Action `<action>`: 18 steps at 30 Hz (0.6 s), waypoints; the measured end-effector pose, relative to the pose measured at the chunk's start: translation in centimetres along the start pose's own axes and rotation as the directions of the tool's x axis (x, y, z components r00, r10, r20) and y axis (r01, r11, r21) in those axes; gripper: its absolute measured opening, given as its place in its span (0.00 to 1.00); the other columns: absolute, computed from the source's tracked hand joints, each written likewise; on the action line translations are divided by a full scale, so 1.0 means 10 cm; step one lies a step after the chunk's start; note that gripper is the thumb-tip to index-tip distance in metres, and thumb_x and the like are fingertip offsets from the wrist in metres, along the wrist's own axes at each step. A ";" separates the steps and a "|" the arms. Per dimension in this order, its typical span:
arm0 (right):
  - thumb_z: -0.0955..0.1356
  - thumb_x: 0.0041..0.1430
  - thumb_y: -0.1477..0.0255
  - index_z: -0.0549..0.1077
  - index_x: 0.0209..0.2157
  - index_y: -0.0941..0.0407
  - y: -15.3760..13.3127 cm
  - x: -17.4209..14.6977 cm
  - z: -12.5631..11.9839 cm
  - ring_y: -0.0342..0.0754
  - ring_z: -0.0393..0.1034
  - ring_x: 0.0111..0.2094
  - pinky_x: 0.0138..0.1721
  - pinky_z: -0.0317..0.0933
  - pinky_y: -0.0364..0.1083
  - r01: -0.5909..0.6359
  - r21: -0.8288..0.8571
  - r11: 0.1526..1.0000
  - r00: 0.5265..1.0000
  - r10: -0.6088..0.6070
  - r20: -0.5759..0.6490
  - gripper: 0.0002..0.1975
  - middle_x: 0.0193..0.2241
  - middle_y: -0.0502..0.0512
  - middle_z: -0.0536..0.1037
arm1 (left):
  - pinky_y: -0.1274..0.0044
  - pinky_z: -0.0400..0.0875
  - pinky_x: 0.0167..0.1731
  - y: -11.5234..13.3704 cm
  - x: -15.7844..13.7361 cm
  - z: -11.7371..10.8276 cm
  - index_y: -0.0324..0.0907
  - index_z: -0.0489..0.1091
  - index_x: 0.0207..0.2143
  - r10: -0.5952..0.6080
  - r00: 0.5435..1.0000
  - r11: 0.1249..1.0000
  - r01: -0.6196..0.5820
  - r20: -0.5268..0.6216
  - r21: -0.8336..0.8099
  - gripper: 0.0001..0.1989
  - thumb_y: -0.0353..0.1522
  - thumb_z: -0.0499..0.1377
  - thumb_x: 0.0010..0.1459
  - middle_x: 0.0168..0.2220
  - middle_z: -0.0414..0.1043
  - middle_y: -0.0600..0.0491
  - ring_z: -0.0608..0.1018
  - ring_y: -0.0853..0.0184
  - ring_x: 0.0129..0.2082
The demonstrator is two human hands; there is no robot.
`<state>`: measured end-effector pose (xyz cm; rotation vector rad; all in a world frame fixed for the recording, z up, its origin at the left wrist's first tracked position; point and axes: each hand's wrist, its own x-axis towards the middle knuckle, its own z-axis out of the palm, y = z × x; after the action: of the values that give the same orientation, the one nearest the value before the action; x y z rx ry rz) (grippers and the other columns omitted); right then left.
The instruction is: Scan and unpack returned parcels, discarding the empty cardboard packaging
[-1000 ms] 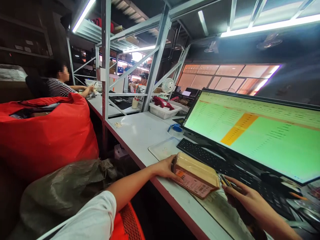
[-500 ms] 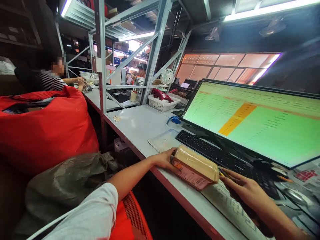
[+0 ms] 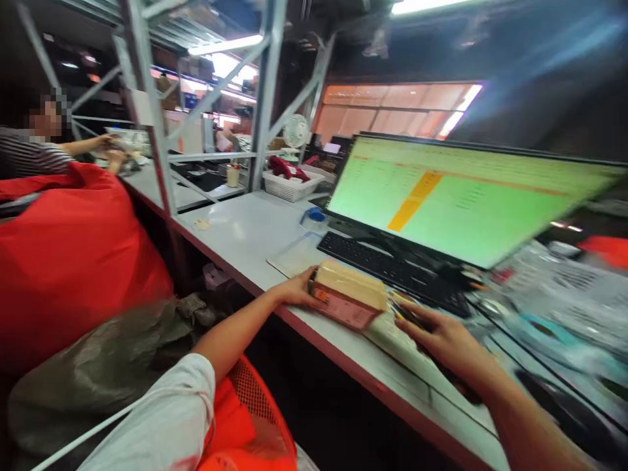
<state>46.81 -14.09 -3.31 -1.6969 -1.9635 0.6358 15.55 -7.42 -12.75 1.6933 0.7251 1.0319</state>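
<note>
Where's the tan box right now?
In the head view, the tan box is below and slightly right of centre, in front of the keyboard, with the left hand gripping its left end and the right hand near its right.

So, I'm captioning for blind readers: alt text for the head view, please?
Left hand grips one end of a labelled carton over a white desk; right hand, at its other end, holds a blurred, partly yellow item. Beyond: keyboard and lit monitor.
</note>
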 end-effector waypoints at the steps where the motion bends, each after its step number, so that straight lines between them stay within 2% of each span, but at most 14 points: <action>1: 0.72 0.52 0.53 0.75 0.59 0.61 -0.03 0.02 -0.02 0.46 0.70 0.23 0.24 0.68 0.45 -0.012 -0.007 1.000 1.000 0.011 -0.011 0.37 0.37 0.61 0.83 | 0.63 0.56 0.69 0.00 -0.01 0.01 0.38 0.54 0.68 0.006 1.000 1.000 -0.006 0.000 -0.030 0.61 0.36 0.78 0.33 0.64 0.64 0.40 0.66 0.50 0.66; 4: 0.69 0.60 0.64 0.74 0.60 0.62 -0.10 0.12 -0.05 0.43 0.69 0.23 0.24 0.65 0.42 -0.027 -0.033 0.999 1.000 0.027 -0.011 0.29 0.33 0.57 0.82 | 0.61 0.59 0.67 -0.03 -0.01 0.03 0.40 0.54 0.68 -0.004 1.000 0.996 0.006 0.027 -0.091 0.58 0.35 0.78 0.36 0.64 0.65 0.41 0.67 0.51 0.65; 6: 0.69 0.62 0.67 0.74 0.60 0.62 -0.14 0.18 -0.05 0.41 0.68 0.22 0.24 0.65 0.41 -0.013 -0.050 0.999 1.000 0.013 -0.006 0.26 0.38 0.58 0.83 | 0.59 0.62 0.66 -0.06 0.00 0.02 0.40 0.52 0.68 -0.019 0.999 0.995 0.024 0.050 -0.095 0.58 0.35 0.78 0.38 0.63 0.66 0.40 0.69 0.51 0.64; 9: 0.69 0.63 0.68 0.73 0.60 0.62 -0.19 0.16 -0.03 0.39 0.67 0.21 0.23 0.64 0.41 0.006 -0.039 0.999 1.000 -0.007 -0.011 0.25 0.51 0.62 0.79 | 0.60 0.64 0.65 -0.08 0.01 0.01 0.41 0.49 0.69 -0.024 0.997 0.995 0.032 0.080 -0.094 0.57 0.35 0.77 0.42 0.63 0.67 0.41 0.71 0.54 0.62; 11: 0.68 0.63 0.67 0.73 0.61 0.62 -0.22 0.07 0.01 0.38 0.67 0.21 0.22 0.65 0.40 0.022 -0.019 1.000 1.000 -0.022 -0.015 0.26 0.56 0.63 0.77 | 0.60 0.64 0.64 -0.08 0.00 0.02 0.42 0.49 0.69 -0.035 0.995 0.994 0.044 0.090 -0.100 0.57 0.35 0.77 0.43 0.63 0.67 0.41 0.71 0.55 0.63; 14: 0.68 0.62 0.66 0.74 0.60 0.59 -0.25 -0.13 0.08 0.39 0.69 0.23 0.24 0.66 0.40 0.043 0.015 0.999 0.999 -0.042 -0.019 0.26 0.54 0.60 0.78 | 0.60 0.64 0.65 -0.06 0.00 0.04 0.42 0.49 0.69 -0.052 0.995 0.994 0.060 0.088 -0.087 0.56 0.35 0.76 0.44 0.64 0.65 0.41 0.70 0.55 0.64; 18: 0.68 0.64 0.64 0.70 0.64 0.56 -0.26 -0.38 0.13 0.43 0.74 0.27 0.29 0.71 0.43 0.060 0.045 0.997 0.997 -0.062 0.055 0.28 0.52 0.57 0.80 | 0.60 0.63 0.65 -0.07 0.01 0.04 0.41 0.50 0.68 -0.060 0.996 0.997 0.062 0.064 -0.040 0.55 0.36 0.76 0.43 0.64 0.66 0.41 0.70 0.54 0.64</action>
<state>44.49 -18.24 -2.95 -1.6029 -2.0173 0.7067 15.92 -7.31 -13.42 1.6499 0.7055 0.9417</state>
